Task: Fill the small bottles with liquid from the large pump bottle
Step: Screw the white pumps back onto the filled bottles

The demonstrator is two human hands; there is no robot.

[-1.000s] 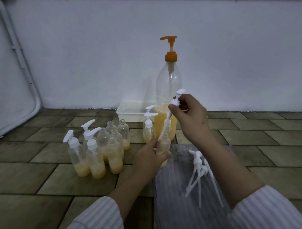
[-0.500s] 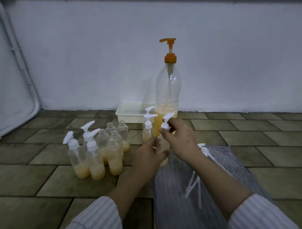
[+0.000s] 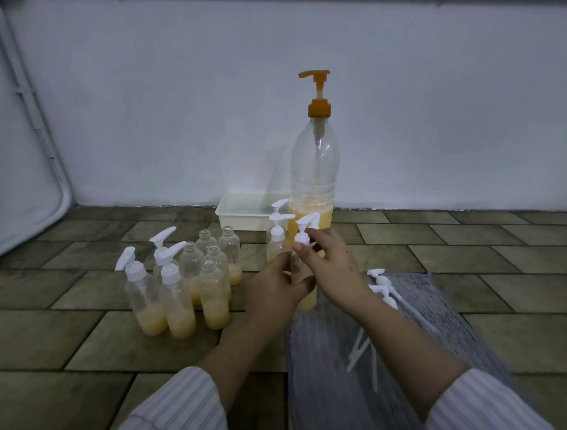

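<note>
left hand (image 3: 276,287) wraps round a small bottle (image 3: 307,299) at centre, holding it upright w/ yellow liquid showing at its base. right hand (image 3: 330,261) pinches the white pump cap (image 3: 303,233) right on top of that bottle's neck, fingers curled round the collar. just behind stands another capped small bottle (image 3: 277,244), and beyond it the large pump bottle (image 3: 316,168) w/ orange pump, about a quarter full, near the far wall. white tray (image 3: 243,213) sits to its left. left of the hands: a cluster of small bottles (image 3: 188,282), three capped in front, the rest open-necked, all w/ some yellow liquid. near right, spare pump caps (image 3: 383,290) lie on a grey cloth (image 3: 329,374) over the tiled floor (image 3: 71,351).
</note>
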